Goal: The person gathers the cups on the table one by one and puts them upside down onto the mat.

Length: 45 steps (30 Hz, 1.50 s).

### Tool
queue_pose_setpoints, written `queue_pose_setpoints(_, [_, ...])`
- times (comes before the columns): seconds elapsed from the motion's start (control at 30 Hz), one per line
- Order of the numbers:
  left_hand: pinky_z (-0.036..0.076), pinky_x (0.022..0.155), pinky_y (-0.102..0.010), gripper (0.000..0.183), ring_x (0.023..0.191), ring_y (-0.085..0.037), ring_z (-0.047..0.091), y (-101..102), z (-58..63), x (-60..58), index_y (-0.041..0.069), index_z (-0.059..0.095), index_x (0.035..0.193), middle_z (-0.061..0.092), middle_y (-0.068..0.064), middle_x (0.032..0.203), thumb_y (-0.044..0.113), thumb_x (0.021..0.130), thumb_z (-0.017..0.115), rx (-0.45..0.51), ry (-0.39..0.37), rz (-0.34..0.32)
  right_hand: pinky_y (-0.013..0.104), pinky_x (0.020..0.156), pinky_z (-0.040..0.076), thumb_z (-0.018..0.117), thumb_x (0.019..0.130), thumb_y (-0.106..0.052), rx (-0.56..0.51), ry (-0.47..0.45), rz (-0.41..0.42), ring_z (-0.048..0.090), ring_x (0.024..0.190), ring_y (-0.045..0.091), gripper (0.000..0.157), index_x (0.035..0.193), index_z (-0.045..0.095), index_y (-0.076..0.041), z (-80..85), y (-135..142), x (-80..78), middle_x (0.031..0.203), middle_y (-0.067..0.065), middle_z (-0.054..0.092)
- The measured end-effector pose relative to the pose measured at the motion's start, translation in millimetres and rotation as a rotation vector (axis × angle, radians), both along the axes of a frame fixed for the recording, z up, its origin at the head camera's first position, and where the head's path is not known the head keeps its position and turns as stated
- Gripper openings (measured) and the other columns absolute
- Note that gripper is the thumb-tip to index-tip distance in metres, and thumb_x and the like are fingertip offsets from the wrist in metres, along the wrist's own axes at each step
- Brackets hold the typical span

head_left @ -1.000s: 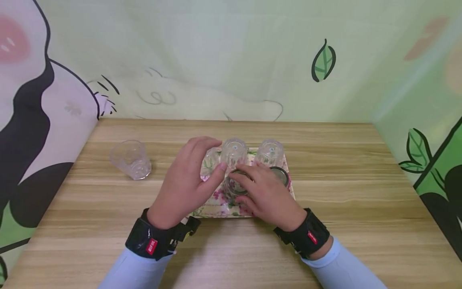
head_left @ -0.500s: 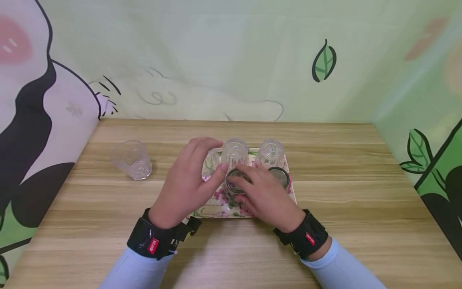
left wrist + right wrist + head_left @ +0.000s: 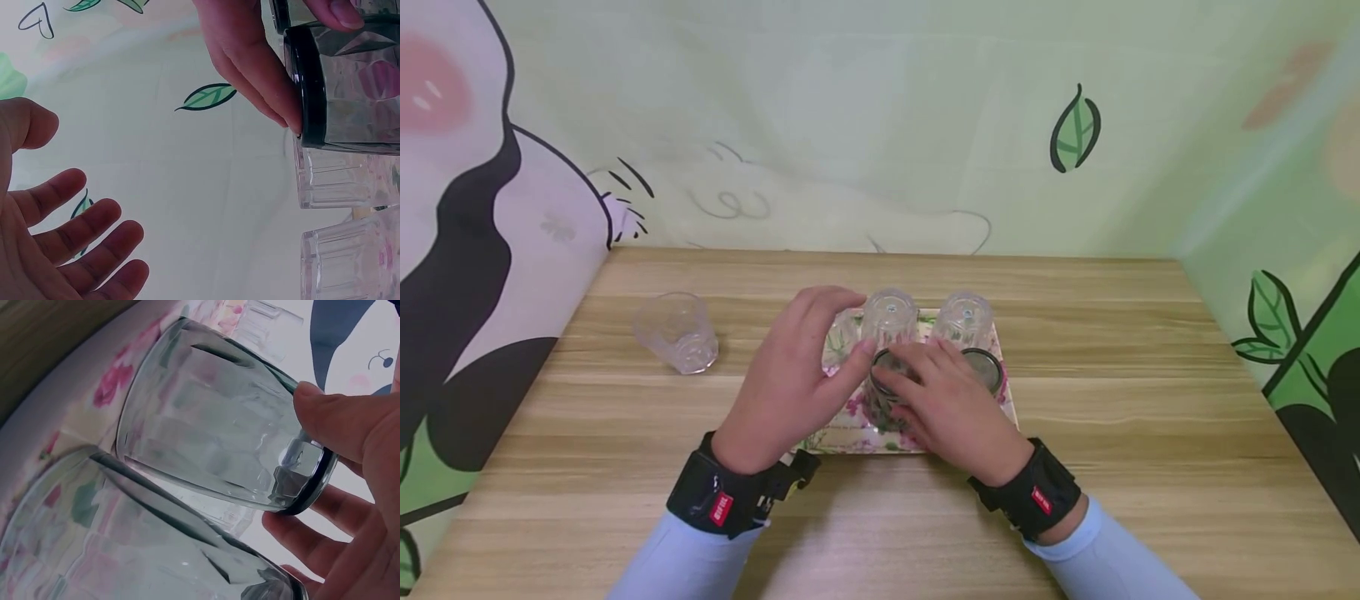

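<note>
My right hand (image 3: 958,404) pinches the dark-edged base of an upside-down grey-tinted glass (image 3: 206,419), thumb on one side and fingers on the other. That glass is rim down at the floral tray (image 3: 842,437). A second tinted glass (image 3: 987,369), also upside down, is close beside it, partly behind the right hand. My left hand (image 3: 793,375) hovers at the tray's left with its fingers spread and apart from the held glass; the left wrist view shows its palm side holding nothing. Behind the hands, clear glasses (image 3: 891,317) stand upside down on the tray, one partly hidden by the left hand.
A clear glass (image 3: 677,333) stands upright on the wooden table (image 3: 1112,358), left of the tray. A printed backdrop (image 3: 850,125) closes off the table's far edge and sides.
The base of the held glass has shifted slightly away from the person. Both hands keep nearly the same places and poses, and the other glasses stay put.
</note>
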<state>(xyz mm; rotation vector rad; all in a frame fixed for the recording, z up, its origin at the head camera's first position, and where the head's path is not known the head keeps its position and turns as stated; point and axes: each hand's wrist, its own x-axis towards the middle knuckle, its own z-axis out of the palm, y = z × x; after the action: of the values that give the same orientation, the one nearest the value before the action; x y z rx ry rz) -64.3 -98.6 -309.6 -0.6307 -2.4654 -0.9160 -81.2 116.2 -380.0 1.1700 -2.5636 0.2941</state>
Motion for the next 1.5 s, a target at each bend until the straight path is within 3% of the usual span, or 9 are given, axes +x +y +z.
queue_pose_setpoints(0.67, [0.054,0.104,-0.051,0.041,0.121,-0.026,0.059,0,-2.7,-2.8,0.006,0.059,0.129,0.065,-0.014,0.127,0.030,0.095,0.063,-0.013,0.011,-0.008,0.067,0.115,0.040,0.075,0.089,-0.029,0.023,0.037,-0.029,0.054,0.133,0.034,0.054,0.140,0.058,-0.021,-0.1,-4,0.6,0.140,0.011,0.063])
queue_pose_setpoints(0.93, [0.053,0.106,-0.052,0.049,0.124,-0.028,0.058,-2,-4.2,-4.4,0.007,0.057,0.135,0.063,-0.015,0.132,0.032,0.094,0.064,-0.036,0.015,-0.022,0.071,0.114,0.038,0.071,0.088,-0.046,-0.111,-0.011,-0.060,0.052,0.133,0.036,0.064,0.140,0.054,-0.013,21.9,16,-5.4,0.140,0.018,0.060])
queue_pose_setpoints(1.23, [0.049,0.109,-0.060,0.060,0.132,-0.035,0.052,0,-9.0,-6.4,0.009,0.051,0.144,0.056,-0.021,0.144,0.039,0.094,0.063,-0.079,-0.001,-0.025,0.065,0.109,0.045,0.075,0.085,-0.043,-0.172,-0.038,-0.126,0.049,0.133,0.042,0.075,0.143,0.050,-0.004,37.5,47,-18.4,0.143,0.026,0.054])
queue_pose_setpoints(1.5, [0.046,0.108,-0.066,0.069,0.138,-0.040,0.047,1,-9.7,-5.0,0.012,0.046,0.148,0.047,-0.025,0.153,0.045,0.091,0.064,-0.106,-0.035,-0.015,0.066,0.112,0.042,0.077,0.081,-0.045,-0.210,-0.086,-0.158,0.044,0.137,0.043,0.083,0.147,0.045,-0.004,49.2,60,-18.5,0.147,0.028,0.050])
